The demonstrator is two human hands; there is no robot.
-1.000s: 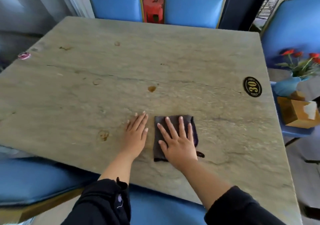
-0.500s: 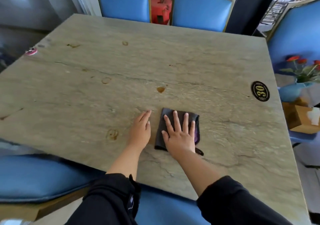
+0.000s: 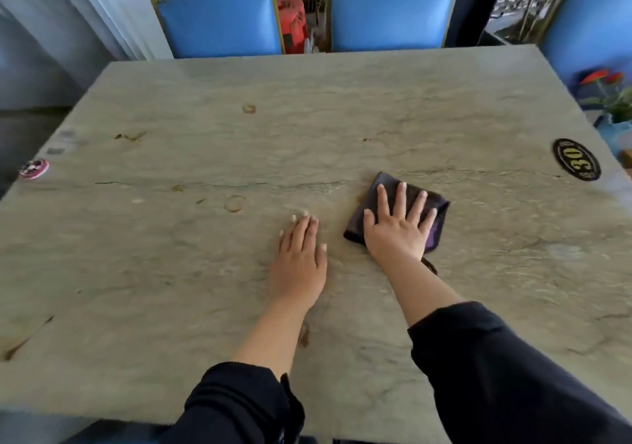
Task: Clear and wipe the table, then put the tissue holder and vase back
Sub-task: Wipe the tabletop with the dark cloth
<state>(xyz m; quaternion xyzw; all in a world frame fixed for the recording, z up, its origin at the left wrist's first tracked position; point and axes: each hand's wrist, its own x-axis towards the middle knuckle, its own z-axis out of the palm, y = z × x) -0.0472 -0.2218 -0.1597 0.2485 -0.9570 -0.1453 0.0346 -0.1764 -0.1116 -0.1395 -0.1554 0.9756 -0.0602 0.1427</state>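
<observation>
A person in dark sleeves leans over a large square table of pale, veined stone (image 3: 342, 101), its top bare of ornaments but marked with brown ring stains (image 3: 234, 203) and smears. Two blue upholstered chairs with gilt frames (image 3: 219, 19) stand at the far edge. At the right margin, off the table, red flowers in a blue vase (image 3: 612, 101) are partly cut off by the frame; the tissue holder cannot be made out here. A black oval plaque numbered 30 (image 3: 576, 159) is fixed near the right edge, and a small pink-and-black round sticker (image 3: 34, 168) near the left.

The right hand (image 3: 398, 231), fingers straight and spread, presses flat on a folded dark grey cloth with a purple edge (image 3: 434, 204) at the table's middle right. The left hand (image 3: 301, 259) rests flat and empty on the stone just beside it, apparently as a brace.

The cloth looks soft, light and limp; it would likely bunch if pinched, so a flat palm over its middle seems the surest hold. The vase appears breakable and top-heavy, best lifted by its body with both hands.
</observation>
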